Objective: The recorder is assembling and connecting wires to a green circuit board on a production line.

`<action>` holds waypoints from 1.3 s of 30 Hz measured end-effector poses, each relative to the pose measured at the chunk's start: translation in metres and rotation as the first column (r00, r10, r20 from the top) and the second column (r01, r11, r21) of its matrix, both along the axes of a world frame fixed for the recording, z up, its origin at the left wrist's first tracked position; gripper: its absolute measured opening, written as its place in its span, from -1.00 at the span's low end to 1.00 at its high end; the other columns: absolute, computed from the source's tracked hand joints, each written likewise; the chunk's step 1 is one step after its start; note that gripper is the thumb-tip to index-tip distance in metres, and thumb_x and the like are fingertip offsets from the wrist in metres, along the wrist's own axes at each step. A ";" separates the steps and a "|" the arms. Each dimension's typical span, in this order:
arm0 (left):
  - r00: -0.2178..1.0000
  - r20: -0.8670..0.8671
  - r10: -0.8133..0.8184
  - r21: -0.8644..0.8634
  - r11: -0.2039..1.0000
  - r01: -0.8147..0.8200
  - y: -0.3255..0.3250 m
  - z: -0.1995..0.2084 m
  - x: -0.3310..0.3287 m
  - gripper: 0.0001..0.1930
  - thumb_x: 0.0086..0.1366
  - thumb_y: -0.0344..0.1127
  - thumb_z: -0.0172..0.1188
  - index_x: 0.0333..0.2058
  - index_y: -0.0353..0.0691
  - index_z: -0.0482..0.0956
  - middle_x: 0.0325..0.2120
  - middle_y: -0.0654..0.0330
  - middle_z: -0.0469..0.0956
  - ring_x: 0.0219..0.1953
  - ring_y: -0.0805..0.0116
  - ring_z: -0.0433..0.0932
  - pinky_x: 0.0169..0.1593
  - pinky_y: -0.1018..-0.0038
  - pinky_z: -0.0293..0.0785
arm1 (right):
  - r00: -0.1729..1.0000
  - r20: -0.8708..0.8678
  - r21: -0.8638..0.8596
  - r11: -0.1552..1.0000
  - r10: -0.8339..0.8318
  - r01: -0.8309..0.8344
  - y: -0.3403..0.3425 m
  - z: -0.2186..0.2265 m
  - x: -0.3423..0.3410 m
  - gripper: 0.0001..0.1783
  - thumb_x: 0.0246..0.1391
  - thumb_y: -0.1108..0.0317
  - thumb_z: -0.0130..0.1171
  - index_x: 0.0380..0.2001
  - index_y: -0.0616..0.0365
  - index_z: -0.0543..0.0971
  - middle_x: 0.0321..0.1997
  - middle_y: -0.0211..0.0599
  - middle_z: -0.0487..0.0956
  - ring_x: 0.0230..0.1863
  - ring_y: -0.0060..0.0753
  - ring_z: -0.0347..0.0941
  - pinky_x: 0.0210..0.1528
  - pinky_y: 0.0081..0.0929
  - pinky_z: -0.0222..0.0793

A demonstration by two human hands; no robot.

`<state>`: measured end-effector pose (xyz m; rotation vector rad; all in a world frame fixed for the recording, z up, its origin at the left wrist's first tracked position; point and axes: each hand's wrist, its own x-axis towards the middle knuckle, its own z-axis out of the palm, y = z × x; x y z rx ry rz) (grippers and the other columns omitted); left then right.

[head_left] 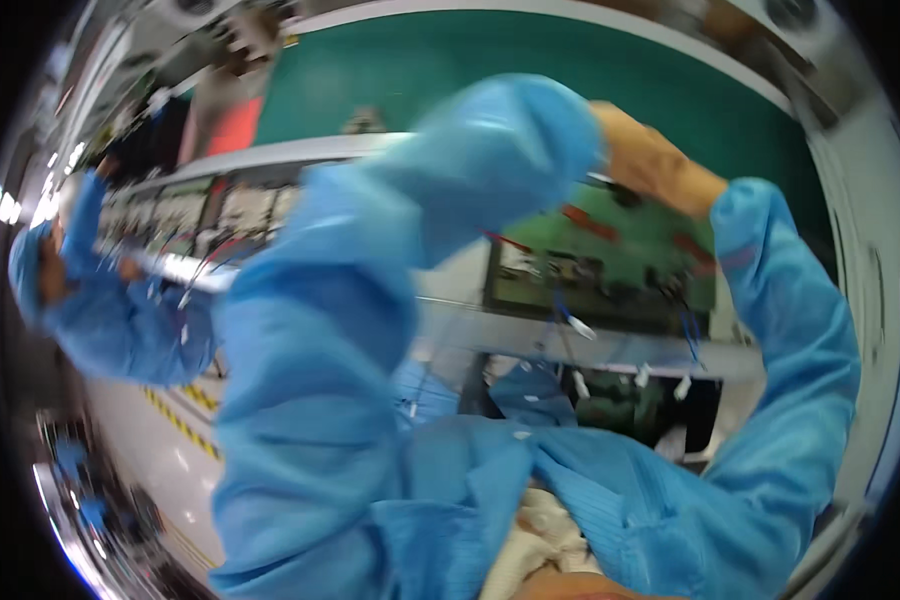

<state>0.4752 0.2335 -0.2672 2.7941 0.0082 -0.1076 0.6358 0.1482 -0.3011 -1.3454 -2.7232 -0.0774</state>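
Observation:
Both of my arms, in light blue sleeves, are raised in front of the camera. My left hand and my right hand meet close together at the upper right, touching or overlapping. They are blurred, and I cannot see whether either holds anything. Right behind and below them lies a green circuit board in a dark frame. Thin wires with small white connectors hang from its lower edge. My left sleeve hides much of the middle of the view.
A grey rail runs below the board. A co-worker in a blue gown stands at the far left by a long bench. Yellow-black striped tape marks the floor. A green wall is behind.

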 end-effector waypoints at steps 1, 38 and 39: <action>0.999 0.041 0.000 0.108 0.994 -0.005 0.005 0.013 -0.013 -0.58 0.20 -0.18 0.09 0.05 -0.02 0.38 0.03 0.15 0.41 0.00 0.13 0.44 0.03 0.33 0.39 | 0.920 -0.267 -0.475 0.870 -0.285 0.132 -0.003 -0.004 0.040 -0.71 0.15 0.32 -0.07 -0.13 0.21 0.52 -0.11 -0.10 0.51 -0.03 -0.15 0.41 0.06 -0.36 0.26; 0.921 0.101 -0.375 -0.069 0.921 0.383 0.031 -0.041 -0.047 -0.86 0.25 -0.28 -0.01 -0.31 -0.19 0.46 -0.43 0.11 0.52 -0.36 0.12 0.53 -0.30 0.30 0.46 | 0.011 -0.896 -0.279 0.582 -0.444 0.764 -0.046 -0.075 -0.100 -0.92 0.05 0.46 0.15 -0.36 0.23 0.52 -0.55 -0.48 0.50 -0.54 -0.70 0.36 -0.47 -0.67 0.29; 0.948 0.148 -0.283 -0.131 0.944 0.302 0.029 -0.041 -0.046 -0.85 0.26 -0.28 -0.01 -0.30 -0.20 0.46 -0.41 0.11 0.53 -0.36 0.11 0.53 -0.29 0.30 0.45 | 0.019 -0.893 -0.273 0.576 -0.449 0.770 -0.047 -0.072 -0.100 -0.91 0.04 0.46 0.16 -0.36 0.22 0.52 -0.56 -0.46 0.50 -0.55 -0.69 0.37 -0.47 -0.68 0.29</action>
